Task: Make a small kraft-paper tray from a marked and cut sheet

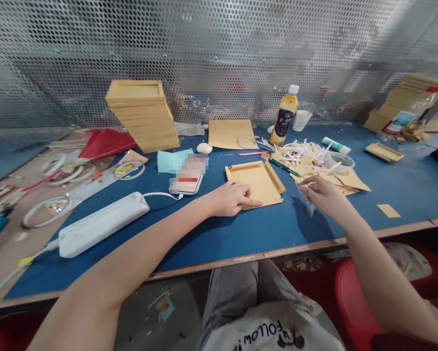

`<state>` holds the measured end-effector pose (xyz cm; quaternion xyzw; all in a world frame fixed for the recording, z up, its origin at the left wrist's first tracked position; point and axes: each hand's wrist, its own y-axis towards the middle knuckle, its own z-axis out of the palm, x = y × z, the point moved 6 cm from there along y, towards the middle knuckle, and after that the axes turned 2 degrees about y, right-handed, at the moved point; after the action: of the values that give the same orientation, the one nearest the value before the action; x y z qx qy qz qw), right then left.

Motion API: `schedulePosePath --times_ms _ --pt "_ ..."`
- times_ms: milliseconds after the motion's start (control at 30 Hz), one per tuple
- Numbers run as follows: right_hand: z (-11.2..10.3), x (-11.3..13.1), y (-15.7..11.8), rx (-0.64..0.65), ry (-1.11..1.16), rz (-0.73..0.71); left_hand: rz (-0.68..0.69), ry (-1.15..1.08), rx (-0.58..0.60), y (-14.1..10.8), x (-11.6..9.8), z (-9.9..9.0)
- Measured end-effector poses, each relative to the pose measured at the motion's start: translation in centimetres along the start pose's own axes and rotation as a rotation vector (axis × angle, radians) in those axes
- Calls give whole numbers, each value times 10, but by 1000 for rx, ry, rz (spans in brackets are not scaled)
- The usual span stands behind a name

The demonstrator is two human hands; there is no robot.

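A shallow tan cardboard tray (257, 183) lies on the blue table mat, with raised folded walls on the left, back and right sides. Its near side lies flat. My left hand (231, 199) rests at the tray's near left corner, index finger stretched along the near edge and other fingers curled, holding nothing. To the right of the tray, my right hand (323, 196) pinches a small clear plastic piece (308, 204) just above the mat; its exact kind is unclear. Beyond that hand sits a pile of paper scraps (303, 156) with a green pen (283, 166).
Stacked cardboard trays (142, 117) stand at the back left. A phone (188, 175) is cabled to a white power strip (104, 224). A drink bottle (285, 117), a paper cup (301, 120), a glue tube (336, 145) and tape rings (47, 210) surround the work area.
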<state>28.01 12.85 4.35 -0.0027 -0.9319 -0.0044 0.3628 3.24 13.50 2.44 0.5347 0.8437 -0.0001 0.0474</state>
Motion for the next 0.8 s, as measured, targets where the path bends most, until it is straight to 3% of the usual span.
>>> schedulePosePath --times_ms 100,233,467,800 --pt "19 28 -22 163 268 -17 1 -8 6 0 1 1" --pt "63 56 -39 382 316 0 6 -3 1 0 1 1" --pt "108 69 -32 270 393 -51 -2 -26 -33 -1 0 -1" --pt "110 75 -34 178 246 -122 -10 -20 -53 0 -1 0"
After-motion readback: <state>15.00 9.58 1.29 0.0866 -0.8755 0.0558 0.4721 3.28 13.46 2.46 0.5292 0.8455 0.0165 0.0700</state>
